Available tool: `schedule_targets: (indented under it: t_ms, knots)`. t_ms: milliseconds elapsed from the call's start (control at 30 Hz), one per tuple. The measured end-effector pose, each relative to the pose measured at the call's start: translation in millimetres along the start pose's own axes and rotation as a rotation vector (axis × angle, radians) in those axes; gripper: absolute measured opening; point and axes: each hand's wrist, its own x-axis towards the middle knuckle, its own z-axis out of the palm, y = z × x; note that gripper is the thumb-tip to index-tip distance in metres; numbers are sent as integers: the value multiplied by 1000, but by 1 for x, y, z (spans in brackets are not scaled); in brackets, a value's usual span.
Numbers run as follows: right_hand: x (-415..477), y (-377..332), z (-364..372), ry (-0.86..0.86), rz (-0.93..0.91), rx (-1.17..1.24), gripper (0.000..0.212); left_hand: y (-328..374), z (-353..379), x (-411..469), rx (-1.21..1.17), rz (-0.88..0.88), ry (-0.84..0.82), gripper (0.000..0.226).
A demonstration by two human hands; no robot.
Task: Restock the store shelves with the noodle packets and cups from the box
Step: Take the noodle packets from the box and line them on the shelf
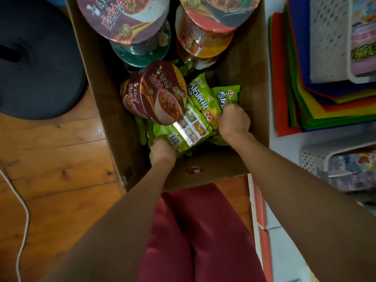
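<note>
Inside the box [244,64], I see my left hand [162,149] and right hand [234,121] each clamped on green noodle packets [198,104].

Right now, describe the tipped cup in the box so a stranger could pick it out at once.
Look into the cardboard box on the wood floor. Near its middle, on the green packets, lies one maroon cup. Unlike the cups stacked lid-up at the far end, it is tipped on its side.

A black round cushion [36,64] sits on the wooden floor [61,159], with a white cord [27,218] trailing nearby. Stacked coloured sheets [317,106] lie at the right.
</note>
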Motion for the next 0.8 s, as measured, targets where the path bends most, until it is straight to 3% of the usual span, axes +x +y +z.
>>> schedule_targets:
  t_ms: [400, 467, 533, 800]
  knots:
    - [-44, -3, -48, -31, -70, 277, 20, 0, -47, -61, -127, -24, 86, 27]
    - [-55, -4, -62, -19, -105, 273, 20, 4, -57, -82, -116, 15, 108, 31]
    - [-66, -5, -78, -12, -128, 257, 22, 7, -67, -103, -117, 72, 139, 13]
    - [-127, -16, -174, 92, -184, 239, 25, 17, -132, -200, -91, 323, 304, 17]
